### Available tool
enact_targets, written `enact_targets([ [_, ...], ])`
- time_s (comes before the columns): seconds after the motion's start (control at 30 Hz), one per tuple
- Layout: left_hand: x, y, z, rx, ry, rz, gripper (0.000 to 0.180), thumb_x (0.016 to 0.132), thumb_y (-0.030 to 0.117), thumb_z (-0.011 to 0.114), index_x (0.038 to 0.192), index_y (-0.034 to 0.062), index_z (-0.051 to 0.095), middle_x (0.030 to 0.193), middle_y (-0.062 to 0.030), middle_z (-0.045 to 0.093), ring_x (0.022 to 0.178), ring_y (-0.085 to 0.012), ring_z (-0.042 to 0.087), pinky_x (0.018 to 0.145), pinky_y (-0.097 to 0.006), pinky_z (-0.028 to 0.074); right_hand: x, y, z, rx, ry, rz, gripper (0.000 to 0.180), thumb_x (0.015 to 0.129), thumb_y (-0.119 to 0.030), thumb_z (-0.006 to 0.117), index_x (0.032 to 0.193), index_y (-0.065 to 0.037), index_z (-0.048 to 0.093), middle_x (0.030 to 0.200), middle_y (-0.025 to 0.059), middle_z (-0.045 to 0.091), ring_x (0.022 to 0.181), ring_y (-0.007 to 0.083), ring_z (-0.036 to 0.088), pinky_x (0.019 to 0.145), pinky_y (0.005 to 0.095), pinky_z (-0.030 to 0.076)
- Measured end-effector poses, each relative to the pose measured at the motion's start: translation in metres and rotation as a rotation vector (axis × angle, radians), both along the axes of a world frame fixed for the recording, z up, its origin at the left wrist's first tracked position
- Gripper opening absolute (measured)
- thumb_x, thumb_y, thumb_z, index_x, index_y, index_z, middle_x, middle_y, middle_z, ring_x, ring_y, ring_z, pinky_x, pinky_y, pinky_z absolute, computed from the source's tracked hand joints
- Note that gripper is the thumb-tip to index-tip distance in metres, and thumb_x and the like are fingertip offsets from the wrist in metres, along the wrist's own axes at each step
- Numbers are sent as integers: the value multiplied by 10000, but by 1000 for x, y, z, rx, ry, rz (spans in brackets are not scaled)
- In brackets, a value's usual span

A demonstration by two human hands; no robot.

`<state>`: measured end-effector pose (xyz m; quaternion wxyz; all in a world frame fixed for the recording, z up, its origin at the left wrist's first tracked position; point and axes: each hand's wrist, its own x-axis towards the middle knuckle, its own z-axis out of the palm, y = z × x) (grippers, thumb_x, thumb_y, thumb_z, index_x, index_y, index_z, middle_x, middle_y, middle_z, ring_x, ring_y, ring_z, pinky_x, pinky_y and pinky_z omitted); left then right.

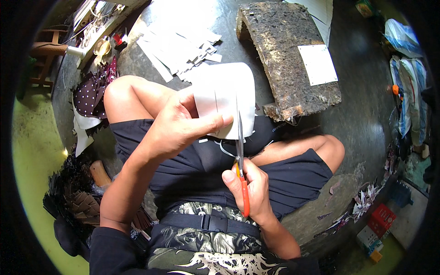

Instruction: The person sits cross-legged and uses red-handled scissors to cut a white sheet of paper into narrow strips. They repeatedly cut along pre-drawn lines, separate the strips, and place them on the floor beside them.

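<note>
My left hand pinches a white sheet with rounded upper corners, thumb on its face and the other fingers behind it. Two straight lines or slits run lengthwise down the sheet. Closed around the orange handles of a pair of scissors is my right hand. The blades point away from me and lie over the lower part of the sheet, in line with the right-hand slit. Small white scraps rest on my dark shorts below the sheet.
Many white strips lie on the floor ahead. A worn, rough wooden bench stands at the front right with a white rectangular piece on it. Dark dotted material is by my left knee; a red box sits at the right.
</note>
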<state>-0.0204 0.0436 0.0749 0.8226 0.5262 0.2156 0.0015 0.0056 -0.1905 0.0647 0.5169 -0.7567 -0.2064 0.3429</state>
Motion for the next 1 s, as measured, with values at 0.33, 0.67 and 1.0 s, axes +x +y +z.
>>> enact_targets([
  [0.33,-3,-7,4,28,7,-88,385,957,85,813,1308,5,675,1145,-24,743,1031,-102,691,902,-291,574,-2,3,-3,59,26,-52,393,984,-333,789,917,3,598,712,157,591,600,294,576,615,399,493],
  [0.67,-6,-8,9,25,-11,-99,395,958,92,813,1315,12,666,1160,-22,737,1062,-110,682,939,-310,563,-7,-1,-2,35,4,-98,484,981,-331,800,722,-29,525,597,100,504,517,187,454,521,361,421],
  [1.0,-2,-13,-1,8,-42,-7,428,970,78,801,1355,9,628,1194,-32,727,1099,-118,683,963,-310,558,-3,2,-6,39,-5,-62,358,968,-277,797,865,-3,591,724,157,603,606,279,562,607,412,484],
])
